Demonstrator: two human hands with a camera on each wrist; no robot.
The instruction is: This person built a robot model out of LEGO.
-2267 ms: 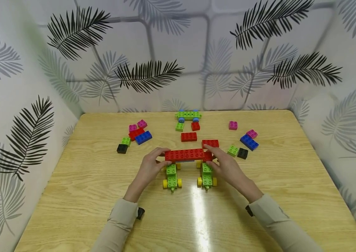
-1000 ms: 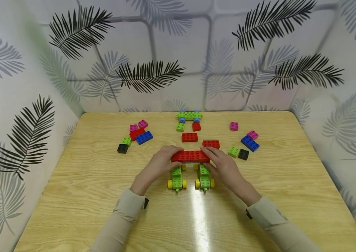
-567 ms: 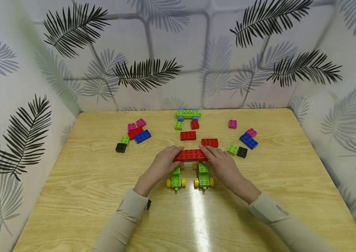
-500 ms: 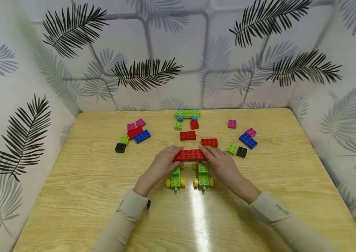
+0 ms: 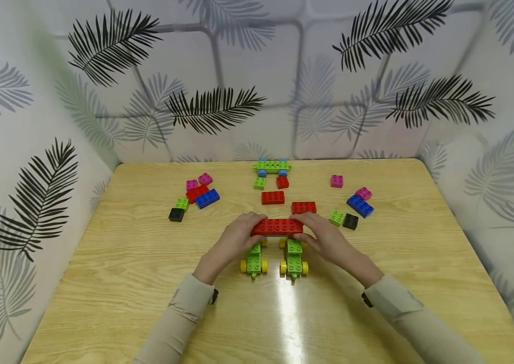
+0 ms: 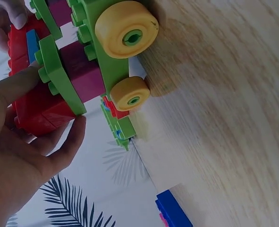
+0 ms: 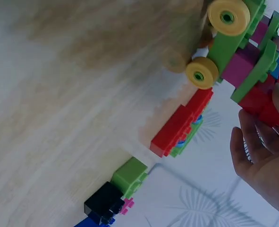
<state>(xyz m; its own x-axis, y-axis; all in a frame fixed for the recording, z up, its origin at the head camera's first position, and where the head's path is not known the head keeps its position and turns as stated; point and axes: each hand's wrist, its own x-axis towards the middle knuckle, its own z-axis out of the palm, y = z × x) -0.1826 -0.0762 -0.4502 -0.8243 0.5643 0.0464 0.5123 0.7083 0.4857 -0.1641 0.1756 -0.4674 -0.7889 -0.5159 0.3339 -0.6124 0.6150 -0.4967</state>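
A red brick bar (image 5: 277,227) lies across two green carts with yellow wheels (image 5: 253,260) (image 5: 294,258) at the table's middle. My left hand (image 5: 238,237) grips the bar's left end and my right hand (image 5: 322,237) grips its right end. In the left wrist view, the left hand's fingers (image 6: 66,142) wrap round the red bricks (image 6: 35,111) beside a green cart with a yellow wheel (image 6: 126,29). The right wrist view shows the right hand (image 7: 262,161) on the red end, next to a cart's yellow wheels (image 7: 201,72).
Loose bricks lie behind the model: two red ones (image 5: 272,197) (image 5: 304,207), a green-and-blue wheeled plate (image 5: 272,166), a left cluster with a blue brick (image 5: 207,198), and a right cluster with blue (image 5: 359,205), green (image 5: 336,218) and black (image 5: 350,221). Patterned walls enclose the table (image 5: 125,283).
Since 2.3 s ago the two carts and both hands have drawn closer together under the red bar. Over the last second almost nothing has moved.
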